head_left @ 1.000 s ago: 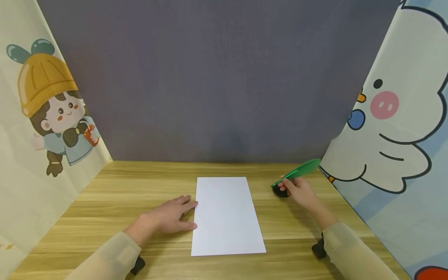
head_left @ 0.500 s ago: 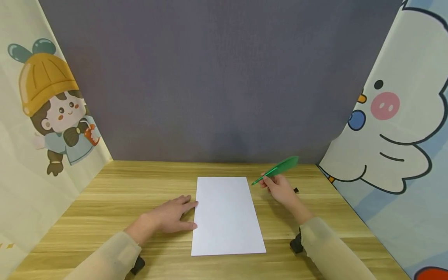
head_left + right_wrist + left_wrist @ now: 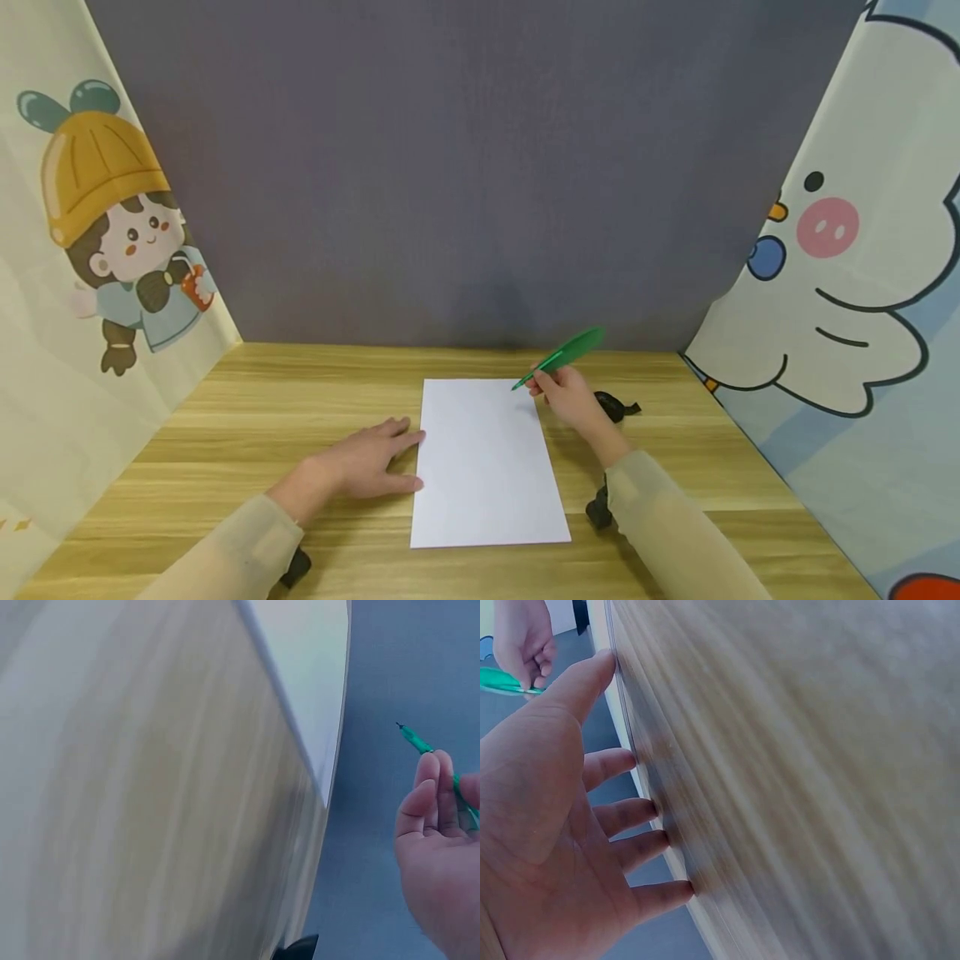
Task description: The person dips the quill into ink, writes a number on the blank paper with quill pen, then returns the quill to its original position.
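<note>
Taking the middle of the white sheet (image 3: 483,475) in the head view as the clock's centre, your left hand (image 3: 358,462) lay at 9 o'clock. Its fingers were straight and spread apart, with thumb and index fingertip at the sheet's 9 o'clock edge. Your right hand (image 3: 576,402), between 1 and 2 o'clock, pinched the green feather pen (image 3: 568,353) between thumb and fingers. The pen's tip pointed toward 8 o'clock over the sheet's 1 o'clock corner, clear of the paper in the right wrist view; its plume slanted toward 2 o'clock. A small black object (image 3: 609,406) lay on the wooden table (image 3: 300,400) at 2 o'clock, just past that hand. A dark grey panel (image 3: 465,183) stood at 12 o'clock.
</note>
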Available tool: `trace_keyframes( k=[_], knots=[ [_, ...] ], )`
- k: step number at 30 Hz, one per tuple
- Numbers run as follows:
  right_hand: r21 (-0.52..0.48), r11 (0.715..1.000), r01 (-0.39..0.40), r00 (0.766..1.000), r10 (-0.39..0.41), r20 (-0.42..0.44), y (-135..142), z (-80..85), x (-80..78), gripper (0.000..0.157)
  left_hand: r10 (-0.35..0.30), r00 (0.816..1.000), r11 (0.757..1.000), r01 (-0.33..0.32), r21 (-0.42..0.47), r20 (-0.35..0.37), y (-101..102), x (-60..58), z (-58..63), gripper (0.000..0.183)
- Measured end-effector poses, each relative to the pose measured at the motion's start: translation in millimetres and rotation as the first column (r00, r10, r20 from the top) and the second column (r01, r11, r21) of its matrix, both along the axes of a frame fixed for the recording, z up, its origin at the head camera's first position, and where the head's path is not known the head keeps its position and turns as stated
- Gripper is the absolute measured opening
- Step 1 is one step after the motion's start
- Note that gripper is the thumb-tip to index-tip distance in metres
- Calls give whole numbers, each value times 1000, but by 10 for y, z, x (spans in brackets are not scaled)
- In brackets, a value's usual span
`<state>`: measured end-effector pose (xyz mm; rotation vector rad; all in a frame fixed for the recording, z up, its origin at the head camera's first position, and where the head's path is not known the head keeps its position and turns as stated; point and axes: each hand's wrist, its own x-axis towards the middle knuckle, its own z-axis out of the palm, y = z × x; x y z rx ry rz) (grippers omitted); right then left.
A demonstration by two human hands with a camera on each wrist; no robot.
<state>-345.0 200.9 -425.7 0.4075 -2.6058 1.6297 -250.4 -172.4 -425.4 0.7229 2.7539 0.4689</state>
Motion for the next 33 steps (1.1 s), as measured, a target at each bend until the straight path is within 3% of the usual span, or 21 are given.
trace_keyframes(
  k=[21, 33],
  knots=[
    [9, 1000, -27, 999, 26, 44, -296, -67, -131, 34, -14, 1000, 1000, 13, -10, -19, -16, -34, -39, 87],
    [-4, 1000, 3, 999, -3, 53, -431, -118, -209, 32, -17, 1000, 1000, 17, -4, -19, -25, -29, -28, 87]
  ],
)
